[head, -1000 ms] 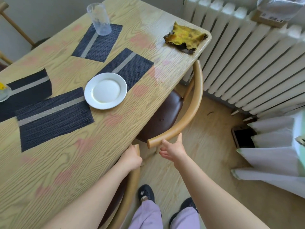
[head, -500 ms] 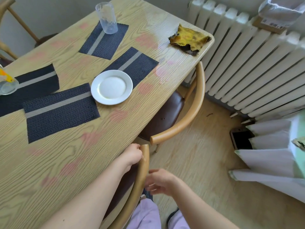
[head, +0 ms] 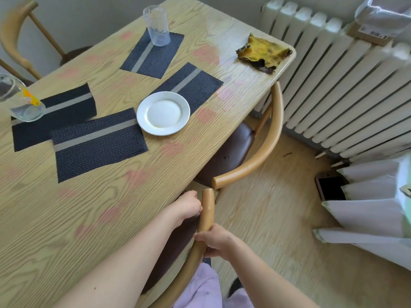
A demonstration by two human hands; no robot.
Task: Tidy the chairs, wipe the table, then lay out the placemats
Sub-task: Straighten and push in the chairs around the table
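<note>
Both my hands hold the curved wooden back of the near chair (head: 206, 210), which stands against the table's right edge. My left hand (head: 189, 205) grips it near its tip, my right hand (head: 214, 240) wraps it lower down. A second chair (head: 262, 156) with a brown seat is tucked under the wooden table (head: 73, 218) farther along. Several dark striped placemats (head: 97, 143) lie askew on the table. A crumpled yellow cloth (head: 262, 52) sits at the far right corner. Pink smudges dot the tabletop.
A white plate (head: 163, 113) overlaps two mats. A clear glass (head: 156, 25) stands on the far mat, a tipped glass (head: 20, 98) at the left. Another chair (head: 20, 34) is at the far left. A white radiator (head: 347, 90) and white fabric (head: 373, 201) bound the right.
My right hand left the far chair's back and came down onto the near chair's back, gripping it. My left hand kept its hold. The view shifted slightly.
</note>
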